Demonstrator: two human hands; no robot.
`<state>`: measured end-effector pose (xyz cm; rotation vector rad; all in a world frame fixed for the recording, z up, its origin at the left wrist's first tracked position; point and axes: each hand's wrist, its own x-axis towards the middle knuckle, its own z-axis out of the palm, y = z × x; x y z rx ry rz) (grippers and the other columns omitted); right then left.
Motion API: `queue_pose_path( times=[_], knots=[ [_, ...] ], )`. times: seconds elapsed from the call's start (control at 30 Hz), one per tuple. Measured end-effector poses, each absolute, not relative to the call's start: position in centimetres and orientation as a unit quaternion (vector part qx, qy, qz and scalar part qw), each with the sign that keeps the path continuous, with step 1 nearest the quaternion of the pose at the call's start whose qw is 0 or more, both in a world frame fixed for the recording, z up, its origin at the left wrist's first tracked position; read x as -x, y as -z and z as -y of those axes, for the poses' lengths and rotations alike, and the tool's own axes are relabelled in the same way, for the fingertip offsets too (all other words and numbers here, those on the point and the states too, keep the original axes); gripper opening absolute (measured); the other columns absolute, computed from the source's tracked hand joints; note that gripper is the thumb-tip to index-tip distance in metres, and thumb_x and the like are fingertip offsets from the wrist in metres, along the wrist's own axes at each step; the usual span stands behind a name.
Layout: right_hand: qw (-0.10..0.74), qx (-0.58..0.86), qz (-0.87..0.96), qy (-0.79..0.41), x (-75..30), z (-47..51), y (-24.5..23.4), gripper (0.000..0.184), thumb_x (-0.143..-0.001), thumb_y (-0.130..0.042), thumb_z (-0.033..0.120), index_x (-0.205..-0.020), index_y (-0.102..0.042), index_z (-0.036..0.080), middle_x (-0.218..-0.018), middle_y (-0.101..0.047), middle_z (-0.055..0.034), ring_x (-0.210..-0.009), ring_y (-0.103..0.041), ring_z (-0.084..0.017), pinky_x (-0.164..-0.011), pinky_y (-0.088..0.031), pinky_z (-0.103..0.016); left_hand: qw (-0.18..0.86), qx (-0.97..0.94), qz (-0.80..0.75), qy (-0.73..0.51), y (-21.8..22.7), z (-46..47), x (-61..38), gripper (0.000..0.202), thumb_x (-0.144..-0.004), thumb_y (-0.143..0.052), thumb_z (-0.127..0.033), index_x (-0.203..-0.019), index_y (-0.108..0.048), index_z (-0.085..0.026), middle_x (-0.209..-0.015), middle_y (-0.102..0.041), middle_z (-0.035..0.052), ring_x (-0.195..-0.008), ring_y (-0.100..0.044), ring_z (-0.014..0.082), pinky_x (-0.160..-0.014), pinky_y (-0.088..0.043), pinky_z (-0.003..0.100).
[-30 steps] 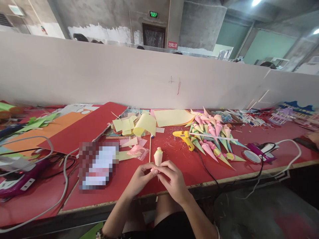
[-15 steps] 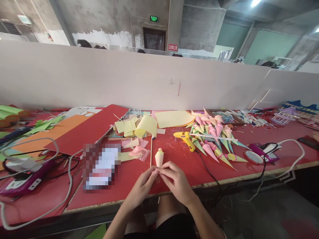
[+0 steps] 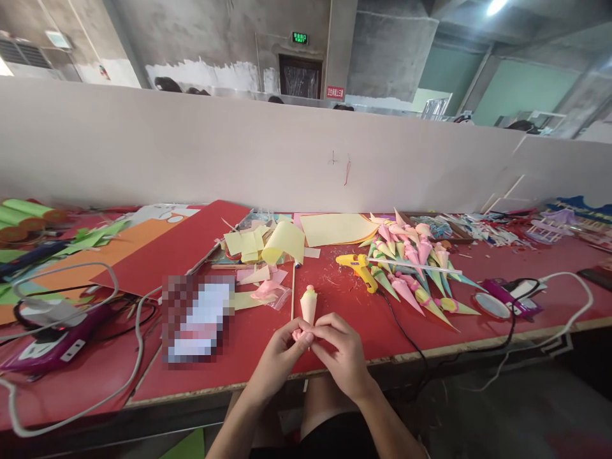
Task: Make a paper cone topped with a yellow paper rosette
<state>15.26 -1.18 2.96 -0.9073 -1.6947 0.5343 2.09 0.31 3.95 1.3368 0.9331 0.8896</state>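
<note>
Over the table's front part, my left hand is closed in a pinch on a small pink piece, mostly covered by the fingers. My right hand meets it, thumb and fingers pinched together at the same spot; its exact hold on the piece is partly hidden. Just beyond the fingertips is a cream paper cone, its wide end away from me and topped with a small yellow-and-pink bit. The fingers hide the cone's lower part. Left of it lies a thin wooden stick.
A yellow glue gun lies right of centre, beside a pile of coloured paper cones. Left are paper scraps, a small plastic bag, a blurred-out flat object and a power strip with cables. A partition stands behind.
My hands have moved slightly nearer to me, and more of the pink piece now shows between the left fingers. The cone has kept its place; the view has shifted a little.
</note>
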Motion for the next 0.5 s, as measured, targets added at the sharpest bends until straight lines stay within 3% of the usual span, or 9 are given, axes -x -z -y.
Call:
queue_pose_path(
  times=[0.27,0.4,0.5],
  knots=[
    [0.582,0.366,0.671,-0.277,-15.7,1.0,-3.7,0.010,-0.078,-0.054,0.019,-0.077,-0.064,0.021,-0.072,-0.055,-0.0016,-0.067,-0.054,-0.011,-0.061,-0.045,-0.023,0.724,-0.443,-0.324,-0.419,-3.2,-0.6,-2.1,0.033,-0.067,-0.061,-0.044,-0.066,-0.048,-0.014,-0.056,-0.035,-0.0056,-0.052,-0.032,0.0051,-0.055,-0.033,0.019],
    [0.676,0.395,0.524,-0.334,-17.4,0.2,-3.6,0.009,-0.078,-0.052,0.022,-0.074,-0.060,0.020,-0.071,-0.056,-0.0004,-0.061,-0.053,-0.010,-0.056,-0.045,-0.022,0.667,-0.380,-0.375,-0.519,-3.1,-1.2,-0.9,0.030,-0.066,-0.062,-0.038,-0.062,-0.042,-0.016,-0.053,-0.032,-0.0075,-0.045,-0.025,0.0032,-0.047,-0.029,0.017],
    [0.655,0.431,0.505,-0.360,-18.2,-0.4,-2.5,0.013,-0.078,-0.052,0.026,-0.078,-0.062,0.019,-0.072,-0.056,-0.0011,-0.060,-0.052,-0.010,-0.057,-0.046,-0.023,0.641,-0.416,-0.418,-0.492,-2.6,-1.1,0.2,0.033,-0.069,-0.055,-0.043,-0.059,-0.038,-0.017,-0.053,-0.033,-0.0064,-0.045,-0.027,0.0050,-0.044,-0.027,0.019]
  ],
)
